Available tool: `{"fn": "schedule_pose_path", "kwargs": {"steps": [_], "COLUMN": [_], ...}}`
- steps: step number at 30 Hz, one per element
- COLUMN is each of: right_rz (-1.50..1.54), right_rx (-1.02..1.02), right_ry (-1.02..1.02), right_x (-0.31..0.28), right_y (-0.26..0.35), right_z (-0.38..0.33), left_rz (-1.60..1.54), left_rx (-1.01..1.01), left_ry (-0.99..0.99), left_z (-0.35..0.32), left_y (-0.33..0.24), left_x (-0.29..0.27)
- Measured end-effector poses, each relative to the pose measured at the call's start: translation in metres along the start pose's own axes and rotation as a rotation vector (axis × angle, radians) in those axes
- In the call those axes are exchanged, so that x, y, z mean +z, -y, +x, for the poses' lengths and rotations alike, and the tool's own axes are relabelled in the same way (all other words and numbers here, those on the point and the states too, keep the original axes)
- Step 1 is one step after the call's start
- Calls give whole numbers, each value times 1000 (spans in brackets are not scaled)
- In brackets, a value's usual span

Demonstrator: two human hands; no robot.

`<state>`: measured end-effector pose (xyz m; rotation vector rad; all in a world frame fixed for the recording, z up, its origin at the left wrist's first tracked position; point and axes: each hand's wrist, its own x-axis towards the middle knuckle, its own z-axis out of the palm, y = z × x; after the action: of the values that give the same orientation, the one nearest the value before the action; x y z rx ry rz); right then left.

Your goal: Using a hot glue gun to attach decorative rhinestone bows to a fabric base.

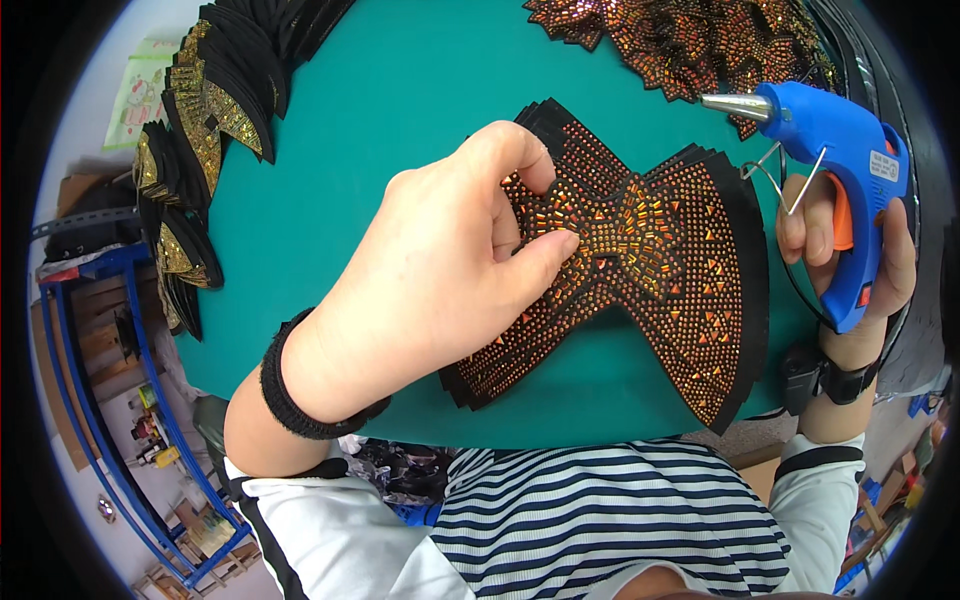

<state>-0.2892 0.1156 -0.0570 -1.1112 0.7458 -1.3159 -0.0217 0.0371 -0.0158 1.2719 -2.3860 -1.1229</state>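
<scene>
The left hand [430, 280] pinches with thumb and forefinger at the middle of the topmost piece in a stack of black bow-shaped fabric patches studded with orange and gold beads [650, 270], a narrow grip closed on the knot of the bow, while the palm covers most of the bow's left wing. The stack lies flat in the middle of the teal, smooth surface [400, 90], its layered black edges fanned out along the right wing. The right hand [850, 260] is wrapped fully around the handle of a blue plastic glue gun with a silver metal nozzle and orange trigger [830, 150], held above the right rim of the stack, nozzle pointing left; a thin wire stand hangs under its barrel. A dark band circles each wrist. Along the far left of the surface curve rows of black leaf-shaped patches with gold glitter [200, 120], overlapped like scales, and at the far right lies a heap of orange-beaded dark patches [690, 40], cut off by the frame edge. Beyond the left rim a blue metal rack [140, 330] stands on the floor, its contents too small to make out.
</scene>
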Motion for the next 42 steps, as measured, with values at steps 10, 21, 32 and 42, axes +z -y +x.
{"fn": "schedule_pose_path", "kwargs": {"steps": [10,21,32,42], "right_rz": [-7,-9,-4,23], "right_rx": [-15,-9,-19,-31], "right_ry": [41,51,39,10], "right_x": [-3,-2,-1,0], "right_y": [0,2,1,1], "right_z": [0,0,-1,0], "left_rz": [19,45,65,359], "left_rx": [37,61,104,585], "left_ry": [19,16,-109,-86], "left_z": [1,2,-1,-15], "left_y": [1,2,1,16], "left_x": [-3,-3,-3,9]}}
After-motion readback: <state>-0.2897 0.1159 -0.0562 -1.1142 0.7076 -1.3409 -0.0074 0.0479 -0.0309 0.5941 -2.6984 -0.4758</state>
